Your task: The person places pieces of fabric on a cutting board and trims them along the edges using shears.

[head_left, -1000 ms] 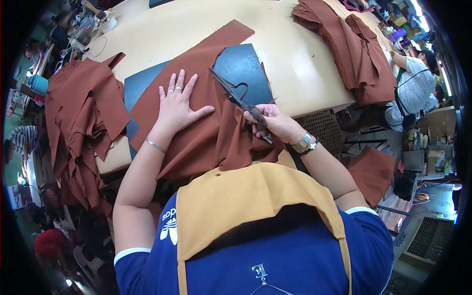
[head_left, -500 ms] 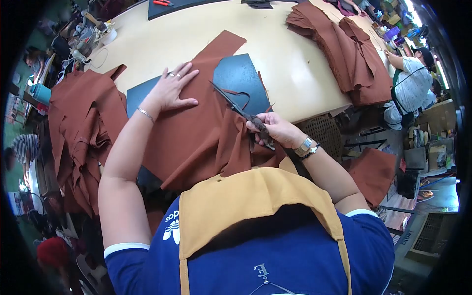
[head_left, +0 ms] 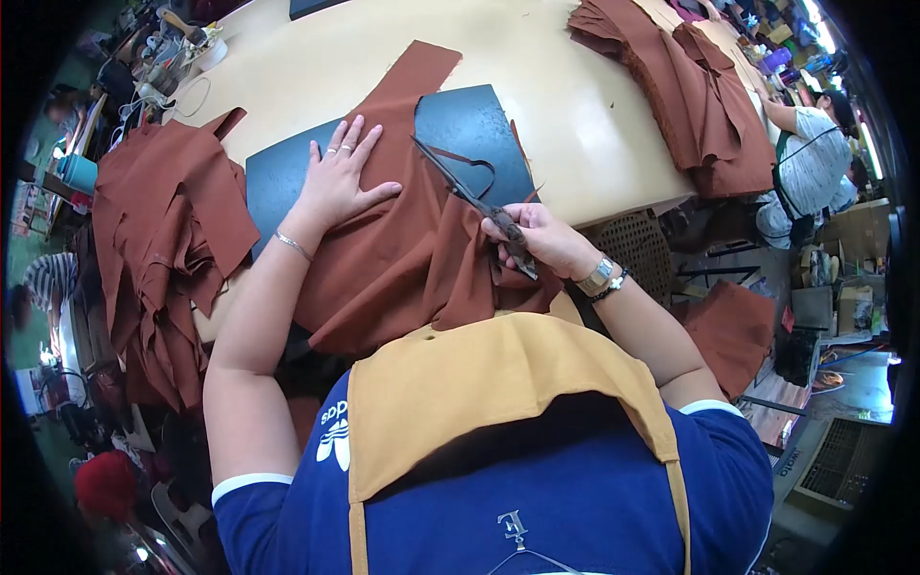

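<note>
Rust-brown fabric lies over a dark blue-grey board and hangs in folds toward my body. My left hand rests flat on the fabric's left part, fingers spread, holding nothing. My right hand grips the dark handles of a pair of scissors, whose blades point up and left over the fabric. A thin curled strip of brown fabric lies on the board beside the blades.
More brown fabric is heaped at the table's left edge. A folded stack lies at the right. A person in a light top is beyond it. A perforated brown seat stands below the pale table.
The fabric's upper strip has swung left and now stands steeper. My left hand first moved left, then came slightly back right. The scissors stay in my right hand.
</note>
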